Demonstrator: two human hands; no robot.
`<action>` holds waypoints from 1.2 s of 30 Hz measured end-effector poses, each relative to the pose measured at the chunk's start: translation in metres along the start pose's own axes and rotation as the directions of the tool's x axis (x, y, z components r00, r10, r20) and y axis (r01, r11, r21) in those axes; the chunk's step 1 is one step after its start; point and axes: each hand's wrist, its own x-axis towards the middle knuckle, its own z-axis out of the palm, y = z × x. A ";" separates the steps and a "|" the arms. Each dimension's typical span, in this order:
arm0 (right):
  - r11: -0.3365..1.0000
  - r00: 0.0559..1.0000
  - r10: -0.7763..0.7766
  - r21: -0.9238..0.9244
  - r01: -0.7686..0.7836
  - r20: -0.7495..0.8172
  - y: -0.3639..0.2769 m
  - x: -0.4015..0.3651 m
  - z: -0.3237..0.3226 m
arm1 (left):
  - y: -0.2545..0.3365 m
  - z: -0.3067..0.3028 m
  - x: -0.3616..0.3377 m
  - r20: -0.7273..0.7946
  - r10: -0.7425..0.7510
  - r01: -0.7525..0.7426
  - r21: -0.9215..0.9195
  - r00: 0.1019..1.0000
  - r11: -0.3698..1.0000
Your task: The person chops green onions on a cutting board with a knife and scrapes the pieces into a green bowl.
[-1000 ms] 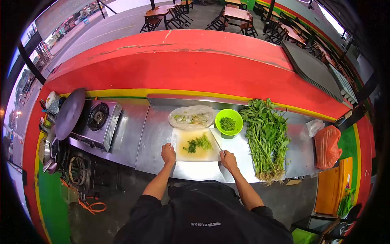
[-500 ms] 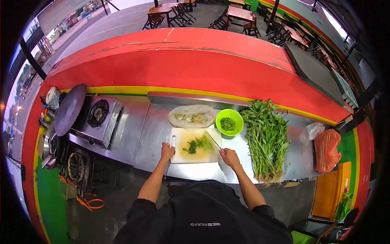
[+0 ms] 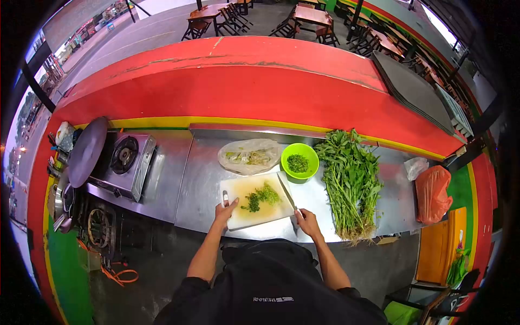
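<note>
My left hand [image 3: 225, 211] is closed on the left edge of a white cutting board [image 3: 236, 189], by its handle slot, with the thumb on top. Two small piles of chopped greens [image 3: 261, 197], one darker and one paler, lie mid-board. In my right hand [image 3: 307, 222] is a knife [image 3: 287, 189], held by its handle; its blade points away from me along the board's right side. Behind the board stands a lime-green bowl [image 3: 300, 175] with chopped greens inside. A clear plastic bag [image 3: 249, 157] of vegetables lies to its left.
A large bunch of leafy greens [image 3: 352, 184] with roots lies right of the bowl. Farther right sits a red plastic bag [image 3: 433, 195]. On the left are a gas stove [image 3: 124, 162] and a big dark round lid [image 3: 88, 151]. A red wall [image 3: 227, 92] borders the steel counter.
The cutting board has turned counterclockwise, its left end drawn toward me by my left hand. My right hand, with the knife, has come slightly nearer. The whole view has shifted a little.
</note>
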 end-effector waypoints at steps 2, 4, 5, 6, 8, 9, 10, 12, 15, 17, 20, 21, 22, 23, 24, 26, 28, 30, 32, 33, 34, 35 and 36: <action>0.998 1.000 0.025 0.061 -0.025 0.004 -0.006 -0.009 0.000 | 0.009 0.005 -0.008 -0.004 -0.018 0.018 0.015 1.000 1.000; 0.994 0.999 0.041 0.098 -0.041 0.006 -0.004 -0.016 -0.002 | 0.015 0.006 -0.017 -0.036 -0.010 0.014 0.104 0.999 0.994; 0.994 0.999 0.045 0.100 -0.045 0.001 -0.004 -0.019 -0.003 | 0.019 0.007 -0.020 -0.030 -0.011 0.014 0.108 0.999 0.994; 0.985 0.998 0.064 0.163 -0.061 -0.016 -0.005 -0.022 -0.004 | 0.019 0.004 -0.020 -0.025 -0.031 0.034 0.096 0.999 0.995; 0.964 0.999 0.046 0.262 -0.044 -0.003 0.006 -0.025 -0.004 | -0.004 -0.006 -0.009 -0.037 -0.025 0.027 0.047 0.999 0.999; 0.963 0.999 0.051 0.265 -0.047 -0.009 0.004 -0.027 -0.007 | 0.003 -0.005 -0.016 -0.030 -0.027 0.028 0.051 0.999 0.998; 0.954 0.997 0.075 0.290 -0.071 -0.002 -0.002 -0.031 -0.012 | 0.018 -0.003 -0.032 -0.022 -0.055 0.055 0.020 0.998 0.998; 0.953 0.996 0.092 0.290 -0.092 0.013 -0.006 -0.036 -0.018 | 0.023 -0.001 -0.043 -0.030 -0.049 0.046 -0.075 0.998 0.996; 0.932 0.986 0.164 0.320 -0.167 0.037 -0.014 -0.043 -0.030 | 0.016 -0.017 -0.040 0.017 -0.057 0.058 -0.023 0.998 0.998; 0.926 0.986 0.165 0.338 -0.167 0.035 -0.019 -0.046 -0.036 | 0.044 -0.001 -0.060 0.021 -0.045 0.047 -0.076 0.999 0.996; 0.903 0.987 0.160 0.401 -0.153 0.016 -0.027 -0.047 -0.044 | 0.050 -0.002 -0.056 0.018 -0.065 0.066 -0.043 0.998 0.997; 0.905 0.991 0.132 0.406 -0.127 0.016 -0.024 -0.043 -0.047 | 0.059 0.004 -0.059 0.015 -0.064 0.065 -0.046 0.998 0.997; 0.901 0.990 0.143 0.412 -0.134 0.009 -0.026 -0.041 -0.050 | 0.075 0.015 -0.063 -0.009 -0.060 0.060 -0.009 0.998 0.998; 0.898 0.988 0.153 0.418 -0.140 0.002 -0.028 -0.039 -0.053 | 0.086 0.021 -0.066 -0.032 -0.055 0.056 0.027 0.998 0.998; 0.898 0.989 0.151 0.417 -0.137 0.001 -0.033 -0.036 -0.056 | 0.087 0.025 -0.059 -0.016 -0.045 0.045 -0.032 0.999 0.998; 0.917 0.996 0.089 0.391 -0.076 -0.015 -0.042 -0.033 -0.064 | 0.088 0.025 -0.051 0.012 -0.044 0.044 -0.036 0.999 0.998; 0.925 0.998 0.064 0.375 -0.053 -0.016 -0.051 -0.031 -0.069 | 0.112 0.036 -0.058 0.027 -0.034 0.034 -0.005 0.999 0.999; 0.934 0.999 0.024 0.356 -0.013 -0.026 -0.065 -0.032 -0.073 | 0.114 0.047 -0.049 0.014 -0.030 0.031 -0.027 0.999 0.999; 0.947 1.000 -0.015 0.321 0.011 0.012 -0.068 -0.029 -0.075 | 0.111 0.055 -0.030 0.005 -0.014 0.014 -0.074 1.000 0.997; 0.958 0.997 -0.048 0.284 0.030 0.055 -0.073 -0.029 -0.078 | 0.118 0.061 -0.025 0.015 -0.008 0.009 -0.075 1.000 0.997; 0.965 0.995 0.005 0.259 -0.031 0.099 -0.083 -0.030 -0.080 | 0.121 0.067 -0.023 0.001 -0.006 0.006 -0.064 1.000 0.998; 0.966 0.996 0.005 0.257 -0.029 0.094 -0.084 -0.027 -0.079 | 0.125 0.075 -0.020 -0.013 -0.005 0.004 -0.054 1.000 0.999; 0.977 0.991 -0.083 0.205 0.060 0.108 -0.087 -0.024 -0.077 | 0.128 0.080 -0.015 -0.008 -0.004 0.003 -0.055 1.000 0.998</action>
